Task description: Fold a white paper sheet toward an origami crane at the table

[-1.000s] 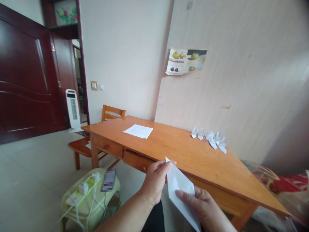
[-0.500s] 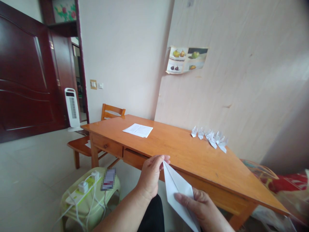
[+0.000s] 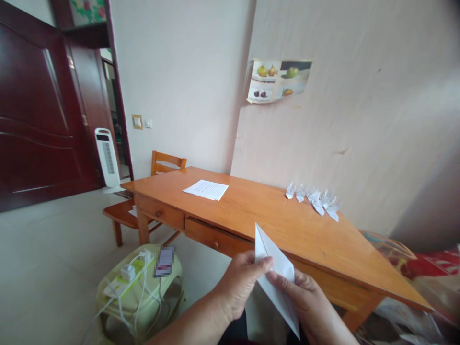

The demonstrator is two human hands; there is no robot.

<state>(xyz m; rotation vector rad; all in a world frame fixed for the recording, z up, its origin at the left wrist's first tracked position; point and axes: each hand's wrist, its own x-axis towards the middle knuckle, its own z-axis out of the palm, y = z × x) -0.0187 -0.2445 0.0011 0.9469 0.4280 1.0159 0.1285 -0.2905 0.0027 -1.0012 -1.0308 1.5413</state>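
A folded sheet of white paper [image 3: 276, 254], long and pointed at both ends with a crease down its length, is held above my lap in front of the table. My left hand [image 3: 242, 282] pinches its left edge, thumb lying on the top face. On the other side my right hand [image 3: 304, 294] grips the paper, its thumb pressed close to the left thumb near the middle crease. The fingers beneath the paper are partly hidden. Several folded white paper figures [image 3: 316, 199] stand in a row at the table's right back.
A stack of printed sheets [image 3: 206, 189] lies on the wooden table [image 3: 247, 201]. A green plastic stool [image 3: 143, 306] at the left bears a power strip, cables and a blurred phone-like object [image 3: 165, 262]. A wooden chair [image 3: 122, 214] stands behind it.
My left hand has slid from the paper's upper tip down to its left edge, beside the right thumb. The paper's tip now sticks up free. The view has shifted slightly.
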